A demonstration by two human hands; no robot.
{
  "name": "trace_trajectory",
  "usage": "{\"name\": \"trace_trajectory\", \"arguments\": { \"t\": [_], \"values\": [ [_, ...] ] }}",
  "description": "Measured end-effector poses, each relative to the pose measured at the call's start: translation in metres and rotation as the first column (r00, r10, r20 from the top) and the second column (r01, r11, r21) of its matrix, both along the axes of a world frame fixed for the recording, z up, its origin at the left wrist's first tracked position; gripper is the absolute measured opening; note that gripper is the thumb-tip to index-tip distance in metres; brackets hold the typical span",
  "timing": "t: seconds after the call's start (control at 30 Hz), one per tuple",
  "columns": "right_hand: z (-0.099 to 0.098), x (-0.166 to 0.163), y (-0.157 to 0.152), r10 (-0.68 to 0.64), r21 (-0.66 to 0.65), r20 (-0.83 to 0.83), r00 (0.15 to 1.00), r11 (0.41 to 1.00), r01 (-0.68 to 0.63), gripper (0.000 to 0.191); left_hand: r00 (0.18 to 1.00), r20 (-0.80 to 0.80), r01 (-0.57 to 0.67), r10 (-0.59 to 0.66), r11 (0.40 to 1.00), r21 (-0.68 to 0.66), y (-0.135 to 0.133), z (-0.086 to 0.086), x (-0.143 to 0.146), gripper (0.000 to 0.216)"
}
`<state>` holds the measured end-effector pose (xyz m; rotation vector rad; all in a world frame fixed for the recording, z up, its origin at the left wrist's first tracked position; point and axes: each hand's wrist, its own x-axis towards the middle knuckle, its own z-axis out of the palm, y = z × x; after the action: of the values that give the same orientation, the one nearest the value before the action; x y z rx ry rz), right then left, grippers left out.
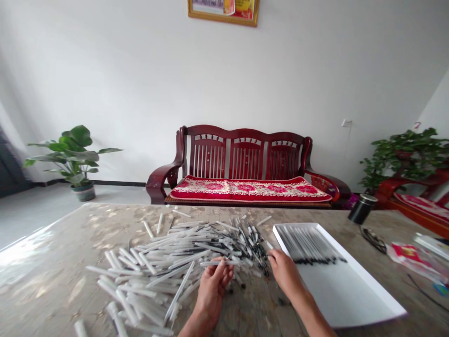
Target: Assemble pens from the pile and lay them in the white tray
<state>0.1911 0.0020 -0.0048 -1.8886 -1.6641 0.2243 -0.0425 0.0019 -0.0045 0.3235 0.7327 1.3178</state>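
Left fingers [220,268] around a pale tube [209,263], mid-length

I am seeing whitish tubes [189,258], greyish pens [308,241] with black ends, a white tray [345,299], a brownish desk [63,290] with pale motifs, and a red flowered seat cover [252,188].

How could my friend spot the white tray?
Find the red sofa, then the patterned table in front of it. To the right of the person's right hand sits a shallow white tray. Unlike the messy heap, its black-ended tubes lie side by side.
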Motion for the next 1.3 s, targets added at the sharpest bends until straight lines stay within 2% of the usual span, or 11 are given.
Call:
{"name": "trace_trajectory", "arguments": {
  "t": [0.07, 0.13, 0.2, 0.27, 0.33, 0.47, 0.87, 1.1, 1.17, 1.3],
  "values": [
    [0.0, -0.012, -0.003, 0.024, -0.008, -0.283, 0.959, 1.0, -0.027, 0.025, 1.0, -0.002, 0.0, 0.0, 1.0, -0.001, -0.001, 0.002, 0.0, 0.022],
    [0.002, -0.028, -0.007, 0.044, -0.014, -0.532, 0.845, 0.998, -0.06, 0.027, 1.0, -0.006, -0.002, 0.002, 1.0, -0.004, -0.001, 0.003, 0.001, 0.021],
    [0.006, -0.046, -0.012, 0.074, 0.022, -0.677, 0.732, 0.997, -0.08, 0.026, 1.0, -0.008, -0.001, 0.001, 1.0, -0.007, -0.002, 0.003, 0.002, 0.021],
    [0.011, -0.062, -0.015, 0.103, 0.059, -0.742, 0.663, 0.994, -0.088, 0.025, 1.0, -0.007, 0.001, -0.001, 1.0, -0.008, -0.002, 0.002, 0.002, 0.022],
    [0.014, -0.072, -0.017, 0.119, 0.083, -0.763, 0.636, 0.993, -0.087, 0.024, 1.0, -0.007, 0.002, -0.003, 1.0, -0.004, -0.001, 0.001, 0.002, 0.022],
    [0.016, -0.082, -0.018, 0.133, 0.107, -0.755, 0.642, 0.991, -0.079, 0.024, 1.0, -0.007, 0.001, -0.001, 1.0, -0.003, 0.0, -0.001, 0.001, 0.023],
    [0.008, -0.086, -0.014, 0.164, 0.098, -0.741, 0.651, 0.986, -0.137, 0.031, 0.999, -0.035, 0.014, -0.014, 1.0, 0.012, -0.001, 0.002, 0.002, 0.026],
    [0.016, -0.089, -0.019, 0.192, 0.146, -0.621, 0.76, 0.981, -0.128, 0.026, 0.999, -0.036, 0.02, -0.02, 1.0, 0.004, -0.003, 0.003, 0.002, 0.025],
    [0.016, -0.09, -0.02, 0.187, 0.14, -0.639, 0.746, 0.982, -0.126, 0.025, 0.999, -0.039, 0.021, -0.021, 1.0, 0.012, -0.004, 0.003, 0.002, 0.025],
    [0.012, -0.091, -0.018, 0.194, 0.108, -0.737, 0.647, 0.979, -0.171, 0.024, 0.999, -0.041, 0.016, -0.015, 1.0, 0.019, -0.004, 0.002, 0.002, 0.028]
  ]
}}
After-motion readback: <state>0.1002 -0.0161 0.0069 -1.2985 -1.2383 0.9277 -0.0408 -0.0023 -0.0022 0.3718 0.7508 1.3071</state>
